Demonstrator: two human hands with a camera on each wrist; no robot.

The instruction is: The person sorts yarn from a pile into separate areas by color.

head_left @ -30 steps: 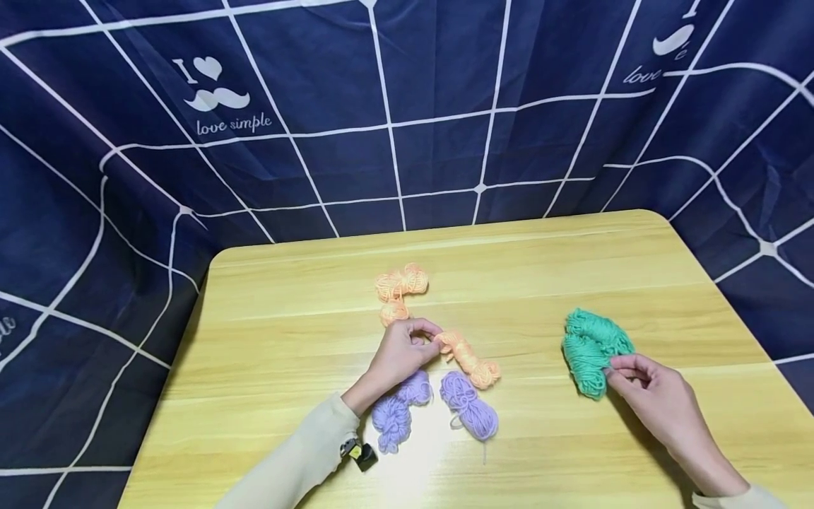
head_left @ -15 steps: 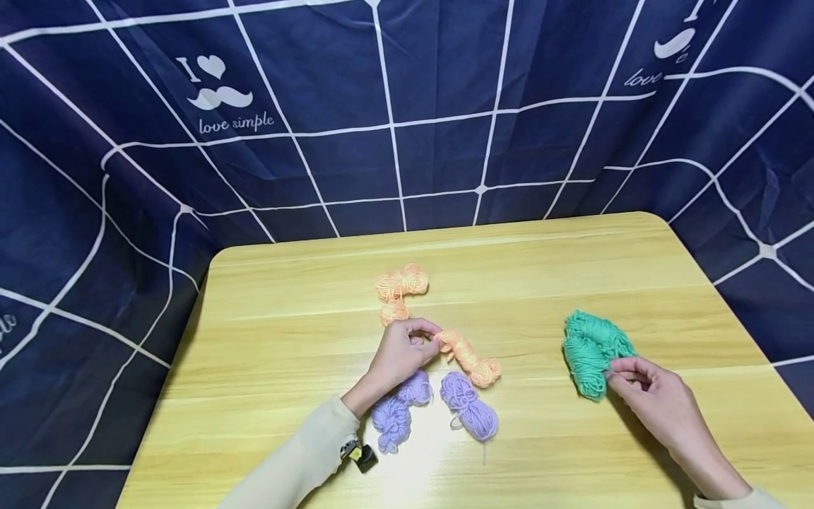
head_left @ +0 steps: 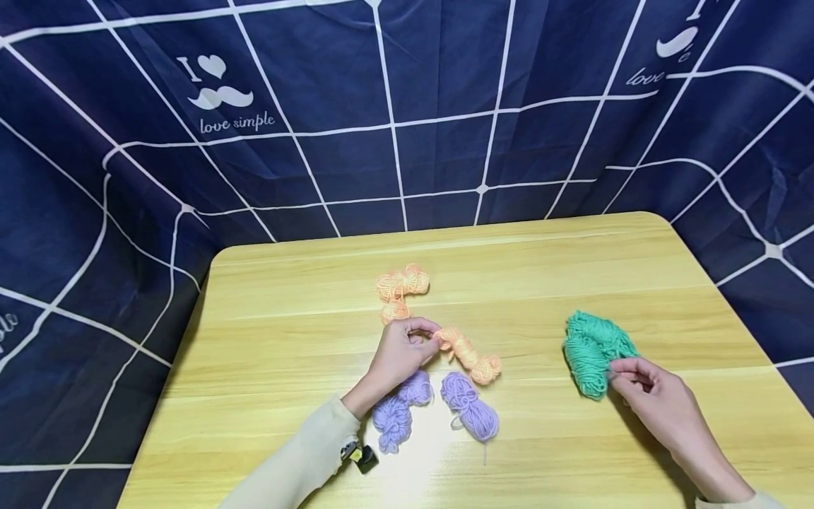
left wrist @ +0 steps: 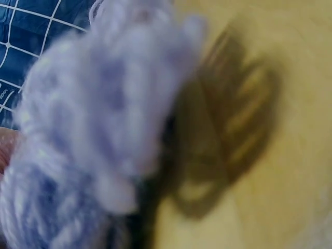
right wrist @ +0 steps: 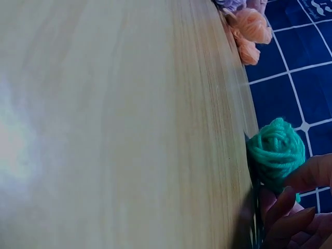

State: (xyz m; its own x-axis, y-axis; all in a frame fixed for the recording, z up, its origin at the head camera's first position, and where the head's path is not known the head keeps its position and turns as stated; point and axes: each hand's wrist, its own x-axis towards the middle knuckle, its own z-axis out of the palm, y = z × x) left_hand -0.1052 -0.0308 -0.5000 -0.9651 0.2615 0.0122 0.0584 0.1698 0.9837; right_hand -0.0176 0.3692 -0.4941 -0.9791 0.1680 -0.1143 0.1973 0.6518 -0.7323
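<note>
My left hand (head_left: 403, 353) pinches the upper left end of a peach-orange yarn skein (head_left: 467, 355) near the middle of the table. Just below that skein lies a purple skein (head_left: 469, 406). More purple yarn (head_left: 392, 420) rests beside my left wrist, partly covered by it; in the left wrist view purple yarn (left wrist: 104, 98) looms large and blurred. On the right, my right hand (head_left: 661, 403) pinches the near edge of a bundle of green yarn (head_left: 591, 353), thumb and forefinger together. The right wrist view shows the green yarn (right wrist: 277, 153) right at the fingertips.
Further back lie two more orange skeins (head_left: 403, 283), one behind the other. The pale wooden table (head_left: 286, 297) has rounded far corners. Dark blue cloth (head_left: 439, 162) with white lines hangs around its back and sides.
Both hands keep their grips in nearly the same places. The far end of the orange skein in my left hand has shifted up very slightly in the head view.
</note>
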